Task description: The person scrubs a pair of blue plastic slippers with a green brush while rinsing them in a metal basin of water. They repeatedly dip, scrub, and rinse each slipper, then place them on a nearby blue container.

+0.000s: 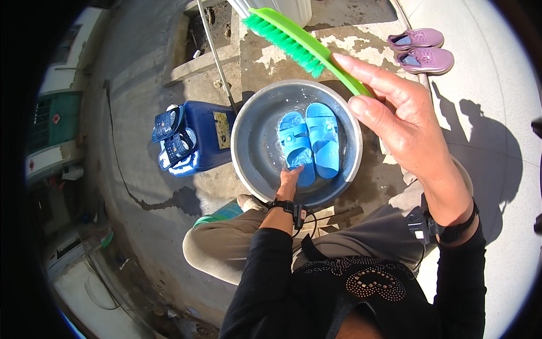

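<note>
She is partway into scrubbing footwear, by the look of it. Her right hand (403,127) is raised at about two o'clock from the round grey metal basin (244,144), fingers and thumb closed around the handle of a long bright-green plastic scrubbing brush (299,42), bristles pointing down and well clear of the water. Her left hand (291,176) reaches into the basin at its six o'clock edge, fingertips on the heel of the left-lying one of a pair of light-blue plastic sandals (309,144); whether the fingers are pinching it or only pressing on it I cannot tell.

The sandals lie side by side in shallow water, just right of the basin's middle. I'd judge the next move calls for steadying or lifting one sandal and bringing the bristles down onto it.

At nine o'clock from the basin sits a blue plastic box (206,135) with a pair of dark-blue patterned sandals (172,135) propped against it. Two pink sneakers (420,50) rest at one o'clock.
</note>
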Demonstrator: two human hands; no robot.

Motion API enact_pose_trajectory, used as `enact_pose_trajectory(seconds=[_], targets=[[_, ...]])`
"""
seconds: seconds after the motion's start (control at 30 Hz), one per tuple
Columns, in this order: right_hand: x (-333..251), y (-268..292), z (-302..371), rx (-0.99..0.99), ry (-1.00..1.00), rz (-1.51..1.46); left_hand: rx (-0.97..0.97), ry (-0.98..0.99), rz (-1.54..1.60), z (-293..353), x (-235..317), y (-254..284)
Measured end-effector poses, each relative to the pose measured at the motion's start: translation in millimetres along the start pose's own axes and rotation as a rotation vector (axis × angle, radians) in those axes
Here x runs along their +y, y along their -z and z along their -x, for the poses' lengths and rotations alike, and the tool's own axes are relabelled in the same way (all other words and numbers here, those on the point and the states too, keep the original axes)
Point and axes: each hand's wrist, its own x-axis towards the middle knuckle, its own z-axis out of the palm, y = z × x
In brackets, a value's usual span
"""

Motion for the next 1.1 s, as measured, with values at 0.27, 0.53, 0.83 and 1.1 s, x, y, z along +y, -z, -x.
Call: enact_pose_trajectory(seconds=[0.27, 0.53, 0.83, 1.1], targets=[[15.5, -8.7, -1.5, -0.153, -0.231, 0.213, 0.027, 0.189, 0.173, 54.6, 61.6, -8.1], [20.1, -26.0, 5.1, -0.315, -0.223, 0.645, -0.067, -0.02, 0.072, 112.2, 167.5, 53.1], [58.7, -92.8, 34.8, -0.472, -0.157, 0.546, -0.239, -0.575, 0.103, 196.9, 221.1, 92.9], [88.3, -135.0, -2.2, -0.087, -0.389, 0.13, 0.022, -0.798, -0.318, 228.2, 205.1, 73.9]])
